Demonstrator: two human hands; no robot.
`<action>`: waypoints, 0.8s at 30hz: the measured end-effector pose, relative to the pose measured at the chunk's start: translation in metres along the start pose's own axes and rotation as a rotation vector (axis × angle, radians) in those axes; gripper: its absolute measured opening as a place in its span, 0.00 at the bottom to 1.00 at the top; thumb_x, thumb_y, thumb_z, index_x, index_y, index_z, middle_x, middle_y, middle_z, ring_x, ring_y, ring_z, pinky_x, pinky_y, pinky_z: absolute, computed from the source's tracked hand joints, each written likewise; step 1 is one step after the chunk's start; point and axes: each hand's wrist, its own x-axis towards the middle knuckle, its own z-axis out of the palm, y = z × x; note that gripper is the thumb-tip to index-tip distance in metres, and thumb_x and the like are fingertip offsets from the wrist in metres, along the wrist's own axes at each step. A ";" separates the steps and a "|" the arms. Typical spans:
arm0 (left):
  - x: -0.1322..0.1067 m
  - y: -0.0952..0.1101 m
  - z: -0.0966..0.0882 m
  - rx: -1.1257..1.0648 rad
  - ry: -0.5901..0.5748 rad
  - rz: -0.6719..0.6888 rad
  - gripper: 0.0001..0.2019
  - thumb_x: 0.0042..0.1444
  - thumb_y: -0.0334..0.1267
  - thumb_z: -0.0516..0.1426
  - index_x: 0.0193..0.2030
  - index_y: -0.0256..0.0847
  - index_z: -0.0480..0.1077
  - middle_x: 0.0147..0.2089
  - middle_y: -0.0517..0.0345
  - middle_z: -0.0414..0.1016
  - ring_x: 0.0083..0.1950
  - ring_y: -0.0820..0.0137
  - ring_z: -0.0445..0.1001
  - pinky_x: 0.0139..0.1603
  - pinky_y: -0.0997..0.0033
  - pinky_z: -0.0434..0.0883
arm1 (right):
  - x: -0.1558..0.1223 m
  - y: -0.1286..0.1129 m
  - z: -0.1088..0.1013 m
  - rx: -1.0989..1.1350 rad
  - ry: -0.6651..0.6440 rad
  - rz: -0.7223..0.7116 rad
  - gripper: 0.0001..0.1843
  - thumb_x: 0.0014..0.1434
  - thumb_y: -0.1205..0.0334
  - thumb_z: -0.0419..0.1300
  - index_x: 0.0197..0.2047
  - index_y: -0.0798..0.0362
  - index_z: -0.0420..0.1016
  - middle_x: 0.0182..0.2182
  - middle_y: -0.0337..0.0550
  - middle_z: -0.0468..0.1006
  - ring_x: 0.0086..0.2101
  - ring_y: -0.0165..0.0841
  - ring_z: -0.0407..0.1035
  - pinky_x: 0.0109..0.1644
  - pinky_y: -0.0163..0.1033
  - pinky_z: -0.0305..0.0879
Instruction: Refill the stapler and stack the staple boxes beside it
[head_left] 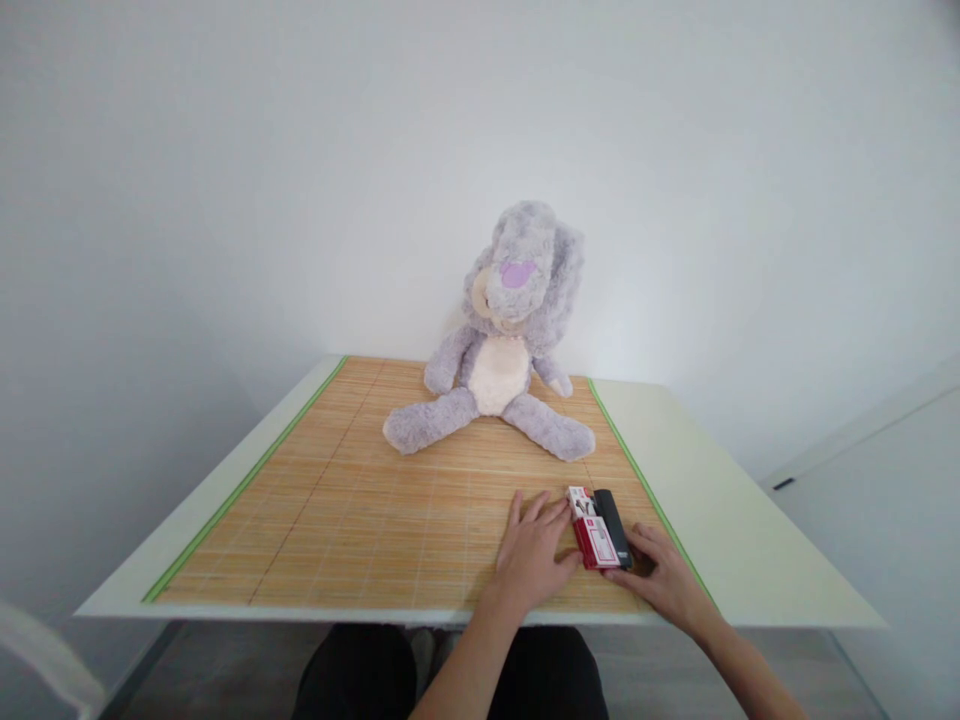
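Observation:
On the bamboo mat [360,500], close to its right edge, a black stapler-like object [613,525] lies beside a red and white small box [597,541]. A smaller white box with a picture on it [580,502] sits at the far end of the red one. My left hand [534,550] rests on the mat with fingers spread, its fingertips and thumb at the left side of the boxes. From the right, my right hand [664,575] touches the black object's side and near end, thumb and fingers apart.
A grey plush rabbit [499,375] with a lilac nose sits at the back of the mat, against the white wall [262,180]. The white table [720,500] shows on both sides of the mat. My knees [356,675] are under its front edge.

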 end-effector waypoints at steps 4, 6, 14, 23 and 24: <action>0.000 -0.001 -0.001 0.001 -0.009 -0.005 0.31 0.66 0.56 0.55 0.74 0.60 0.55 0.75 0.69 0.60 0.78 0.61 0.51 0.80 0.45 0.34 | 0.004 -0.005 -0.005 0.002 -0.011 -0.026 0.29 0.53 0.35 0.69 0.48 0.48 0.84 0.39 0.47 0.82 0.42 0.45 0.76 0.45 0.44 0.74; 0.000 -0.002 -0.001 -0.007 -0.008 -0.001 0.31 0.66 0.56 0.54 0.74 0.59 0.55 0.75 0.68 0.60 0.78 0.60 0.51 0.80 0.45 0.35 | 0.004 -0.007 -0.006 0.010 0.004 -0.038 0.28 0.53 0.35 0.69 0.47 0.47 0.84 0.37 0.46 0.82 0.41 0.44 0.77 0.44 0.43 0.74; 0.001 -0.005 0.001 0.036 -0.025 0.013 0.32 0.66 0.56 0.54 0.75 0.59 0.54 0.76 0.66 0.59 0.79 0.60 0.50 0.80 0.43 0.37 | -0.001 0.008 0.007 0.020 0.036 -0.005 0.37 0.51 0.35 0.70 0.57 0.51 0.80 0.46 0.51 0.83 0.48 0.47 0.76 0.52 0.46 0.74; 0.002 -0.003 0.002 0.003 0.001 0.012 0.30 0.65 0.53 0.57 0.73 0.58 0.58 0.74 0.64 0.63 0.77 0.62 0.54 0.80 0.45 0.40 | 0.003 -0.005 -0.002 0.100 -0.050 0.012 0.38 0.53 0.37 0.69 0.60 0.51 0.76 0.38 0.46 0.80 0.39 0.42 0.74 0.45 0.46 0.73; 0.000 -0.003 0.001 0.001 0.005 0.007 0.29 0.66 0.53 0.56 0.72 0.57 0.59 0.73 0.63 0.64 0.77 0.62 0.55 0.81 0.46 0.41 | 0.002 -0.007 -0.003 0.109 -0.053 0.013 0.39 0.54 0.37 0.69 0.62 0.51 0.74 0.37 0.45 0.80 0.38 0.41 0.73 0.45 0.45 0.73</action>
